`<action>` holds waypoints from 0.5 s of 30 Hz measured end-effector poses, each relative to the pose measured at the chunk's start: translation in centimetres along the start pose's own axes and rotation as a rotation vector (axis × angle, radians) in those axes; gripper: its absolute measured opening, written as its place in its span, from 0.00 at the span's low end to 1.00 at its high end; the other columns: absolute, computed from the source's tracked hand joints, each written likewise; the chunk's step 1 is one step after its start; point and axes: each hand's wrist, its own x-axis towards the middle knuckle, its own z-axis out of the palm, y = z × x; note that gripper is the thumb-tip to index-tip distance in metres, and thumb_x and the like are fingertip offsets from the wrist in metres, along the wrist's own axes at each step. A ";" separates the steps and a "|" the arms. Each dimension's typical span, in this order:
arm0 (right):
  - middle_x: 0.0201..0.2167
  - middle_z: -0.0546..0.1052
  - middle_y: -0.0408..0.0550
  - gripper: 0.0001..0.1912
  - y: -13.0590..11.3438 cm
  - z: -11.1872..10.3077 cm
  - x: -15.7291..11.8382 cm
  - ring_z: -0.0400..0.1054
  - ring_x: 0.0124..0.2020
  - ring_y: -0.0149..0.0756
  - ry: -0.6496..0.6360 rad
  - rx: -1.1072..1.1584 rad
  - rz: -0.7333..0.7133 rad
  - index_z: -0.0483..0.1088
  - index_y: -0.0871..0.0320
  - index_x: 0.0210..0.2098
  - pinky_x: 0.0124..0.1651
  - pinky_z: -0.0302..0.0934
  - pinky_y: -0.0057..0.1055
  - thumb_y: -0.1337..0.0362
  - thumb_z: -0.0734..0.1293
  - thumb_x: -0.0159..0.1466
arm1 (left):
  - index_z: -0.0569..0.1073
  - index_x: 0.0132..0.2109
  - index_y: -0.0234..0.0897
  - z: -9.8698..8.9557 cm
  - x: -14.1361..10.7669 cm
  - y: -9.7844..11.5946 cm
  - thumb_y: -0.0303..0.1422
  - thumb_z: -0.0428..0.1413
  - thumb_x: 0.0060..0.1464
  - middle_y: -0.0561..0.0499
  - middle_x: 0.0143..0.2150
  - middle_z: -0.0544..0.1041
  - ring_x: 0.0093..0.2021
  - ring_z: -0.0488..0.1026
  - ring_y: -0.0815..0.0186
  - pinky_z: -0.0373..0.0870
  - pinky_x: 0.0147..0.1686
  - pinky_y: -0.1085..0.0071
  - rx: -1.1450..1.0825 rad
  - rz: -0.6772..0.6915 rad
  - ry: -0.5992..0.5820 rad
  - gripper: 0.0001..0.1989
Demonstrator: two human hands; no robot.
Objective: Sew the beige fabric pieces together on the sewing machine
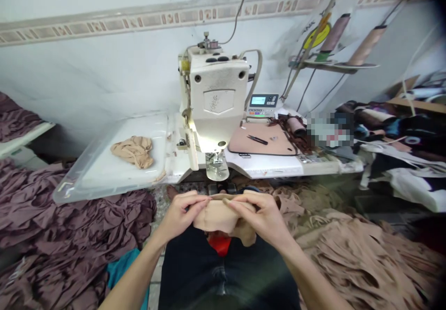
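The left hand (181, 215) and right hand (261, 217) hold a folded band of beige stretch fabric (219, 219) above the person's lap, just beyond the near edge of the desk (265, 166). The fingers (200, 201) of both hands are closed, pinching the smooth, thin knit from either side, with a seam line visible across it. Below the band lies a scrap of red cloth (219, 244) on dark denim jeans (223, 273).

Straight ahead, a cream industrial sewing machine (212, 92) stands on the desk, its metal presser foot (216, 166) near the front edge. To the left, a clear plastic tray (104, 180) holds crumpled tan fabric (132, 151). To the right, black thread snips (258, 139) rest on a rounded tan mat (261, 145). Rippled heaps of mauve fabric (59, 217) lie to the left of the lap, and tan fabric strips (365, 263) are heaped to the right.
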 end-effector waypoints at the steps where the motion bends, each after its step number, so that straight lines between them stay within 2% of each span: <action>1: 0.27 0.82 0.48 0.13 -0.4 -0.1 0.1 0.74 0.27 0.38 0.026 -0.029 -0.045 0.85 0.55 0.32 0.31 0.64 0.32 0.57 0.73 0.70 | 0.87 0.47 0.39 -0.1 0.3 0.2 0.38 0.58 0.71 0.45 0.36 0.82 0.38 0.76 0.60 0.70 0.39 0.69 0.003 0.005 0.014 0.14; 5: 0.25 0.80 0.46 0.11 -0.6 -0.3 1.1 0.72 0.26 0.37 0.149 -0.085 -0.111 0.85 0.56 0.32 0.30 0.63 0.32 0.60 0.73 0.69 | 0.84 0.43 0.37 0.1 1.7 0.6 0.39 0.60 0.68 0.47 0.38 0.83 0.39 0.77 0.61 0.71 0.41 0.70 -0.126 -0.068 0.069 0.12; 9: 0.26 0.83 0.47 0.11 0.3 -0.3 2.8 0.75 0.28 0.40 0.218 0.016 0.000 0.83 0.56 0.29 0.34 0.67 0.33 0.58 0.75 0.65 | 0.83 0.40 0.35 0.7 3.4 0.6 0.44 0.62 0.65 0.48 0.36 0.81 0.36 0.75 0.63 0.69 0.37 0.71 -0.239 -0.148 0.153 0.16; 15: 0.27 0.84 0.48 0.15 1.5 -0.5 4.9 0.76 0.29 0.43 0.251 0.140 0.118 0.84 0.58 0.27 0.35 0.69 0.34 0.53 0.77 0.61 | 0.75 0.38 0.35 1.0 5.7 1.3 0.48 0.69 0.55 0.59 0.24 0.67 0.25 0.62 0.71 0.57 0.27 0.76 -0.315 -0.235 0.310 0.20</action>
